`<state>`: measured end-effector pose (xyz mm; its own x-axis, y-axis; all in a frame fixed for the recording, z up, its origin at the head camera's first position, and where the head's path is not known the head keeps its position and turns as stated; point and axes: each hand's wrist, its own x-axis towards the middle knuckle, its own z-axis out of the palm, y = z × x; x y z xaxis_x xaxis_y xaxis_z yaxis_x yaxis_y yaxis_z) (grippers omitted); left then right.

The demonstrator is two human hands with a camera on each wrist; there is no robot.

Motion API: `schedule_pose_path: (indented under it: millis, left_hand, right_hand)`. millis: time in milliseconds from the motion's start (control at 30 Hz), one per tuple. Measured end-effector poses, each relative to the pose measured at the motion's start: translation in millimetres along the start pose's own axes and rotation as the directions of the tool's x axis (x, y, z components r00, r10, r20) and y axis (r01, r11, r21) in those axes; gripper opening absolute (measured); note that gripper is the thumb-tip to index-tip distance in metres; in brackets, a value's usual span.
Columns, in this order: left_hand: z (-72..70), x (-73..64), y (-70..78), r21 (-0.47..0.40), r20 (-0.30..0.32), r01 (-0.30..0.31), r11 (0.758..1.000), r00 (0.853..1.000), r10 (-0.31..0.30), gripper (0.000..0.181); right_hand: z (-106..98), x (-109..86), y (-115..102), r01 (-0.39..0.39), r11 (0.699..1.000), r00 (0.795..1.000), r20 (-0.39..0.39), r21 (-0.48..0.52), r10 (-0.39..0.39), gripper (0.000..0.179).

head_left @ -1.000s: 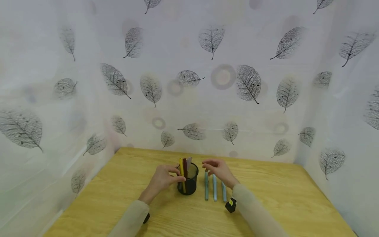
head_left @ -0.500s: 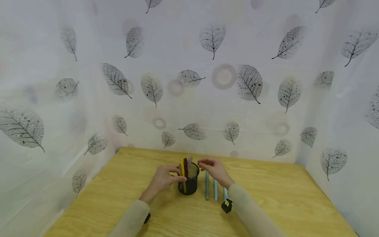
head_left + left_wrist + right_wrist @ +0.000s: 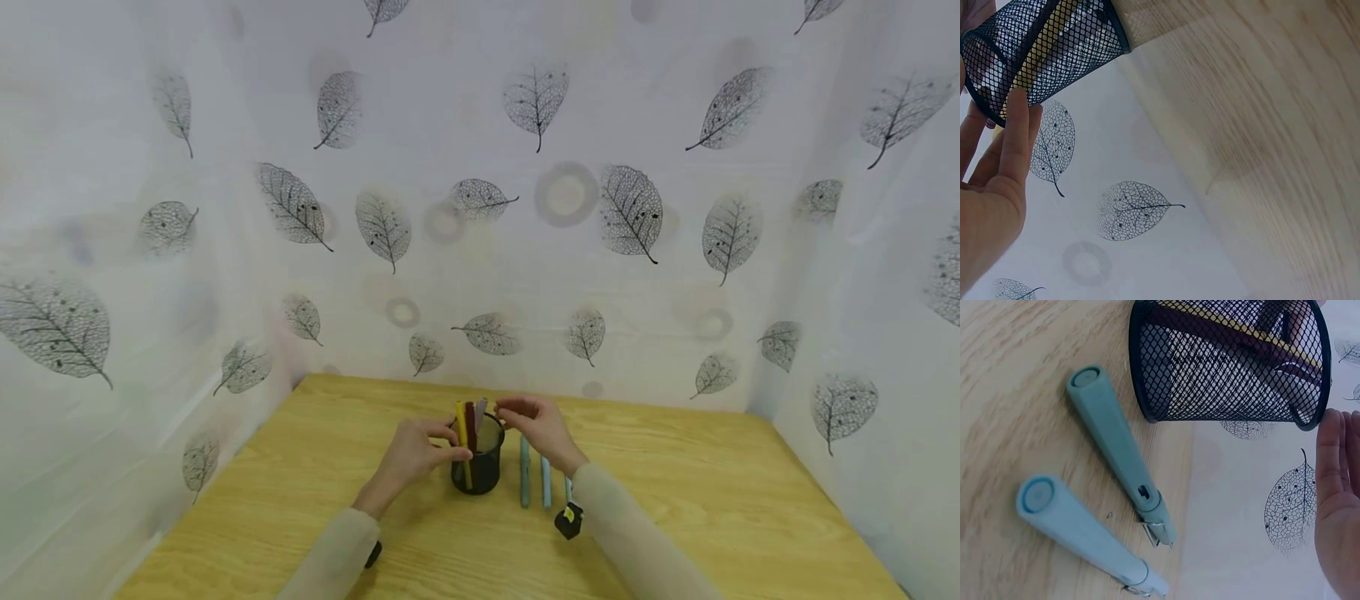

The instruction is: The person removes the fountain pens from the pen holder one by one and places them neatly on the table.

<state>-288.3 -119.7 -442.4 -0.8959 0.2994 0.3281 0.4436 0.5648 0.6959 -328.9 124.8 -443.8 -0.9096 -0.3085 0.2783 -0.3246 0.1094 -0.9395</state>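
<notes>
A black mesh pen holder [image 3: 487, 473] stands upright on the table, with a yellow pen [image 3: 461, 412], a dark red pen [image 3: 471, 415] and a pale lilac pen [image 3: 482, 407] leaning in it. My left hand [image 3: 411, 454] grips its left side near the rim, thumb in front and fingers behind. On the other side, my right hand [image 3: 543, 429] reaches the rim; in the right wrist view its straight fingertips touch the rim's edge. No pen shows in that hand. Beneath it lie a grey-green pen [image 3: 1113, 437] and a light blue pen [image 3: 1082, 531].
A third, blue pen [image 3: 568, 490] lies farther right, partly covered by the right wrist and its black camera [image 3: 569, 521]. Behind the wooden table [image 3: 675, 500] hangs a white sheet [image 3: 480, 275] printed with leaves, which also closes both sides.
My right hand has moved left from above the loose pens to the pen holder's rim. The left hand and the holder stay where they were.
</notes>
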Motion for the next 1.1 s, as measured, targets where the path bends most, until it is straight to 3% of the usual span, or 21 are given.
schedule_pose_path:
  millis: [300,633,1100]
  left_hand:
    - [-0.3,0.2,0.4,-0.006,-0.003,0.003,1.0,1.0,-0.003,0.016]
    - [-1.1,0.7,-0.3,-0.008,-0.001,-0.012,1.0,1.0,0.012,0.016]
    - [-0.6,2.1,-1.6,-0.011,0.008,0.013,1.0,1.0,-0.013,0.014]
  right_hand:
    - [10.8,4.1,-6.2,0.04,0.994,0.999,-0.005,-0.102,-0.041,0.025]
    - [18.8,10.9,-10.2,0.032,0.971,0.999,0.029,-0.236,-0.025,0.026]
    - [26.0,13.2,-10.5,0.067,0.949,0.998,0.026,-0.309,-0.062,0.026]
